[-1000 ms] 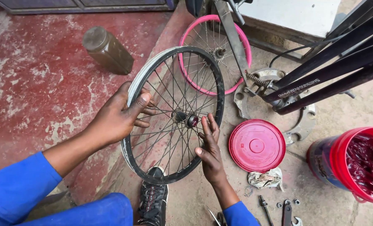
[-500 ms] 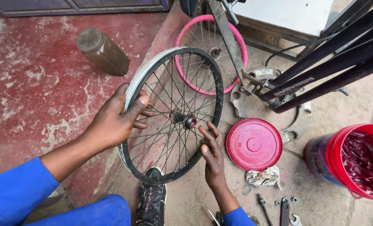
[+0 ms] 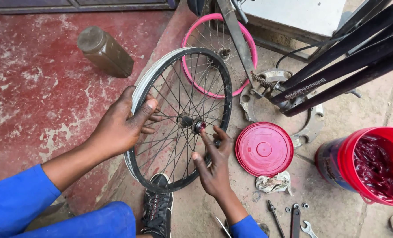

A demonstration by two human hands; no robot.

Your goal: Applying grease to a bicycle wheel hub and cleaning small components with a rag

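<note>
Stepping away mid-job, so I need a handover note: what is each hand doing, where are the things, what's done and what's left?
Left hand: grip on the rim of the black spoked wheel, held upright.
Right hand: open, fingertips at the hub.
Nearby: red lid, rag, open red bucket, spanners on the ground.
Done: wheel off any frame.
Left: probably hub work; its state can't be judged.
</note>
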